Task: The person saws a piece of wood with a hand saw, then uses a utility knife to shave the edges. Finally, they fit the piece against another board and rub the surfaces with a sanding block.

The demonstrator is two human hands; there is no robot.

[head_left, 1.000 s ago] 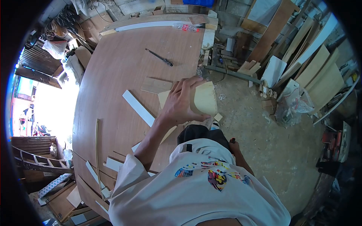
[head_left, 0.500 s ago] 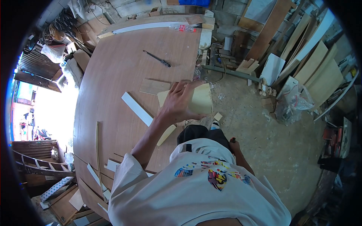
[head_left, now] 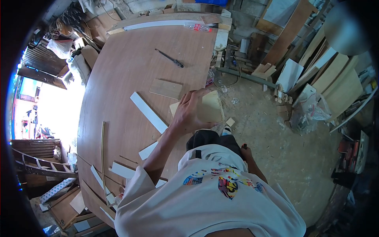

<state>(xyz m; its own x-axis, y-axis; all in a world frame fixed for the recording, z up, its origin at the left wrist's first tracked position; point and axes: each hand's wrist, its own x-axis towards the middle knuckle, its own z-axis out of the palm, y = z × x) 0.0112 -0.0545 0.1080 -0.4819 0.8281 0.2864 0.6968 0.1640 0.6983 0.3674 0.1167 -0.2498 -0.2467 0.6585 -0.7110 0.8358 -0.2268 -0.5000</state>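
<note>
My left hand [head_left: 190,112] is closed on a pale wooden board [head_left: 212,106] at the table's near right edge. Its fingers lie across the board's top, with the thumb at the side nearest my body. My right hand [head_left: 245,152] hangs low beside my right hip. Its fingers are curled and a small dark end shows at the top, but I cannot make out what it is. Just beyond the left hand, a thin flat wood piece [head_left: 166,88] lies on the table. A white strip [head_left: 149,113] lies left of the hand, and a shorter white piece [head_left: 148,150] sits beside the forearm.
A slim dark tool [head_left: 169,58] lies on the brown tabletop [head_left: 122,71]. At its far edge is a plastic bottle [head_left: 197,27]. Boards [head_left: 338,79] lean at the right, near a clear plastic bag [head_left: 308,114]. A small wood block [head_left: 230,122] is on the floor by my foot.
The view has shifted slightly, moving the table's things right. My left hand and the board have come a little nearer my body. The short white piece now shows left of the forearm.
</note>
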